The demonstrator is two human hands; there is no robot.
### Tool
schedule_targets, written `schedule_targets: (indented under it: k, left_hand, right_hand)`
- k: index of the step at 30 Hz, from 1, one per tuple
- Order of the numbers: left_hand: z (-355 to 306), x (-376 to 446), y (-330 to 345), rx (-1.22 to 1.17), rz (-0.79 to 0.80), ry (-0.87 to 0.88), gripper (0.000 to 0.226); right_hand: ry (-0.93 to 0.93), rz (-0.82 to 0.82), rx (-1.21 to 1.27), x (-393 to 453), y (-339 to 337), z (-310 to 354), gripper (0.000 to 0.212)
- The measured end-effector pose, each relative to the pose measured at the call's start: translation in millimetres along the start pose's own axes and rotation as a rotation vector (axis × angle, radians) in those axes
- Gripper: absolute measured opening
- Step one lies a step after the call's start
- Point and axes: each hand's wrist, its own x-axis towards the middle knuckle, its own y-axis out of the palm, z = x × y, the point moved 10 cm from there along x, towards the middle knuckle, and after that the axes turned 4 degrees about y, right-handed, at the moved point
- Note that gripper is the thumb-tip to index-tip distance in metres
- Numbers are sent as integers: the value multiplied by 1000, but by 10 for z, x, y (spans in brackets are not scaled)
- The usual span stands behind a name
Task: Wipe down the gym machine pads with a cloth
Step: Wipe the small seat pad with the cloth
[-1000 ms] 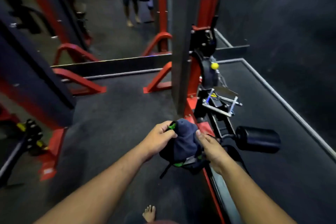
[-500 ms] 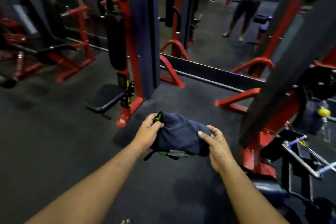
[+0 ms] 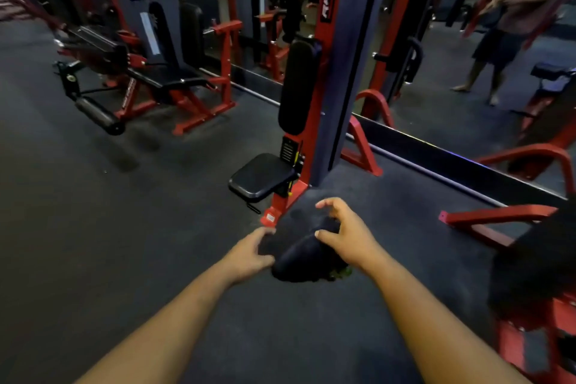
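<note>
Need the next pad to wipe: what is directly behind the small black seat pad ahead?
An upright black back pad rises behind the seat pad, on the red frame. The seat's mounting is hidden.

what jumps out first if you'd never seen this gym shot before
Two bare forearms reach into the lower centre, the left hand and right hand holding a bunched dark cloth above the floor. Just beyond them stands a red and grey machine with a black seat pad and a tall upright back pad. Another person stands blurred at upper right.
</note>
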Motion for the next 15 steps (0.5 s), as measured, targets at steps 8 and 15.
schedule_targets:
  k: [8, 15]
  left_hand:
    - [-665, 481, -944, 147, 159, 439, 84]
    - [74, 1309, -1794, 332, 83, 247, 22]
  right_hand:
    - [-276, 312, -272, 734, 586, 1177, 54]
    - [-234, 225, -179, 1812, 393, 1297, 44]
